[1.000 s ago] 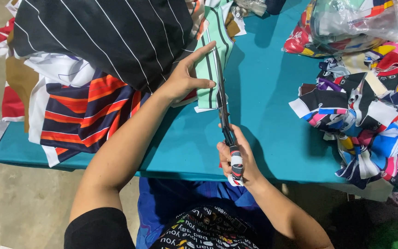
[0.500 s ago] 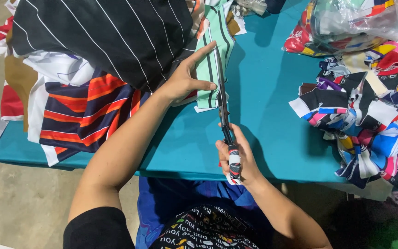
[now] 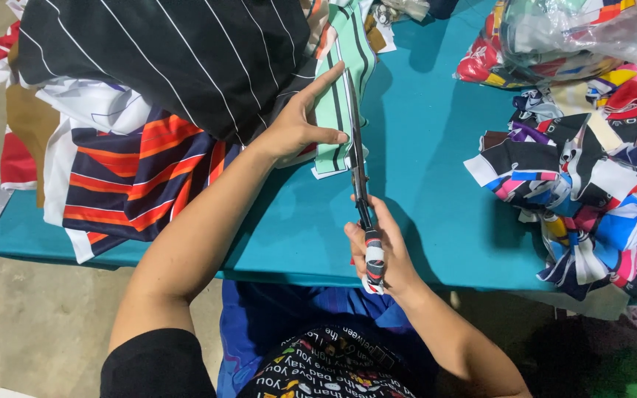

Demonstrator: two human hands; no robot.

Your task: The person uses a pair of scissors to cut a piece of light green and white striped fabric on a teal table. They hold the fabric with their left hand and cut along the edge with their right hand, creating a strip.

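My right hand point(image 3: 379, 252) grips the taped handles of long scissors point(image 3: 356, 155), blades pointing away from me along the right edge of a mint-green striped cloth strip point(image 3: 342, 92). My left hand point(image 3: 302, 125) presses that strip flat on the teal table point(image 3: 422, 191), fingers stretched beside the blades and thumb on the strip's near end. The blades look nearly closed against the cloth edge.
A large pile of fabric lies at the left: black pinstriped cloth point(image 3: 178, 59), orange and navy striped cloth point(image 3: 141, 177). A heap of small multicoloured cut pieces point(image 3: 591, 177) fills the right side. A clear plastic bag of scraps point(image 3: 576, 37) sits at the back right.
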